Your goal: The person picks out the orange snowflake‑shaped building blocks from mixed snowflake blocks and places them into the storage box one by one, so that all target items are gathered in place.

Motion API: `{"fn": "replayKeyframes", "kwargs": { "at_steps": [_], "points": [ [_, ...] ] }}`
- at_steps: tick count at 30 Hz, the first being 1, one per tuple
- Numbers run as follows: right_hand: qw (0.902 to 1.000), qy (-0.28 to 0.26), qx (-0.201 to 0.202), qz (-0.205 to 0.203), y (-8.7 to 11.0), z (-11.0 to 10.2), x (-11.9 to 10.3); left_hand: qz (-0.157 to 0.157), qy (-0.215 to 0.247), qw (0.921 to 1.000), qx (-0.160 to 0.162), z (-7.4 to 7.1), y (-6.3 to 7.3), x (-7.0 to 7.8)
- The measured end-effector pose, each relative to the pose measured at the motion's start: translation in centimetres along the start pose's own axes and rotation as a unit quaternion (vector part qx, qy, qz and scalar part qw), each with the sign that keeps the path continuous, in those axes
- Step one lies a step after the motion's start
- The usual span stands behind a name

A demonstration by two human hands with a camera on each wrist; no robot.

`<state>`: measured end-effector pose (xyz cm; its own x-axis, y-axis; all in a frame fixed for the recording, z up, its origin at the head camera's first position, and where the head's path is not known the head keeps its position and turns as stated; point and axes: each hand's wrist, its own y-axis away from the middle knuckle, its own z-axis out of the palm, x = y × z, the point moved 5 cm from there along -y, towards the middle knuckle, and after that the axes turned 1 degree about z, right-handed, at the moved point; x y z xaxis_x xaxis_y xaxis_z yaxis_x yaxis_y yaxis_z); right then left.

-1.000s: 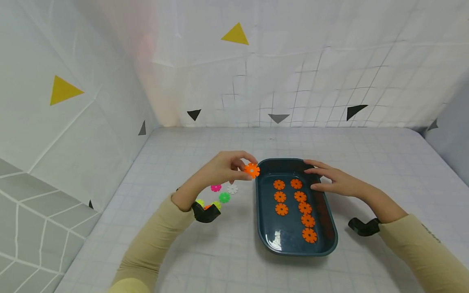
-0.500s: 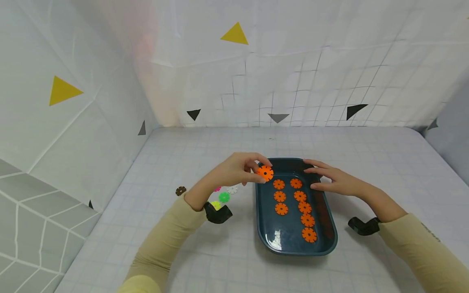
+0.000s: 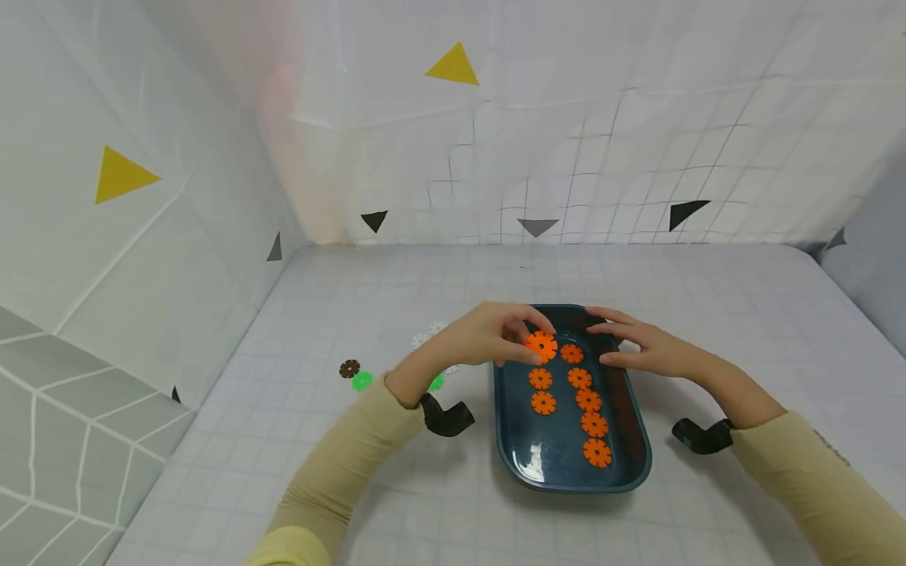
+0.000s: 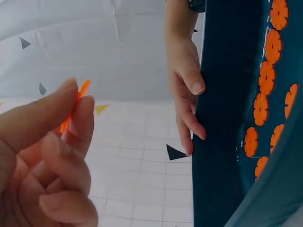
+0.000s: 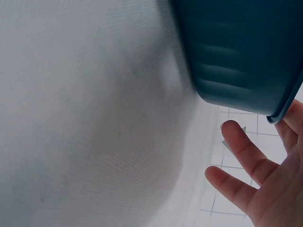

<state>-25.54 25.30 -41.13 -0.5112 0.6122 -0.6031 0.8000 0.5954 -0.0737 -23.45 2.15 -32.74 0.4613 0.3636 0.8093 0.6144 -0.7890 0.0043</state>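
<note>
My left hand (image 3: 488,334) pinches an orange notched plastic disc (image 3: 541,346) between thumb and forefinger, over the back left of a dark teal tray (image 3: 531,448). In the left wrist view that held disc (image 4: 75,106) shows nearly edge-on. Several orange discs (image 3: 594,425) lie flat in the tray, in a shorter left column and a longer right one. The held disc and fingers cover the back of the left column. My right hand (image 3: 658,350) rests on the tray's right rim near the back corner, its fingers extended; the right wrist view shows fingers (image 5: 241,146) spread beside the tray's outer wall.
Left of the tray, loose discs lie on the white gridded table: a brown disc (image 3: 350,369), a green disc (image 3: 362,381), white discs (image 3: 437,327). My left forearm hides part of that group. White sheeted walls stand behind and at the left.
My left hand has carried the orange disc rightward, from beside the tray's left rim to over its inside. More loose discs show behind the left arm. The right hand and tray stay put.
</note>
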Motion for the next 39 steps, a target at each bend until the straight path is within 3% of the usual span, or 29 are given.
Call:
{"fn": "replayKeyframes", "kwargs": {
  "at_steps": [10,21,29,39],
  "points": [
    [1.0,-0.001,-0.001,-0.003,0.1,0.0,0.0,-0.023,-0.007,0.9976,-0.065,2.2,-1.6,-0.5],
    [0.9999,0.009,0.004,-0.012,0.2,-0.1,-0.2,-0.031,-0.057,0.9894,-0.13,4.5,-3.2,-0.8],
    [0.9999,0.008,0.006,-0.013,0.3,-0.2,-0.3,-0.062,-0.083,0.9785,-0.178,5.5,-3.9,-1.1],
    [0.9997,0.014,0.008,-0.019,0.2,-0.1,-0.2,-0.099,-0.137,0.958,-0.232,6.5,-4.9,-1.6]
  ]
}}
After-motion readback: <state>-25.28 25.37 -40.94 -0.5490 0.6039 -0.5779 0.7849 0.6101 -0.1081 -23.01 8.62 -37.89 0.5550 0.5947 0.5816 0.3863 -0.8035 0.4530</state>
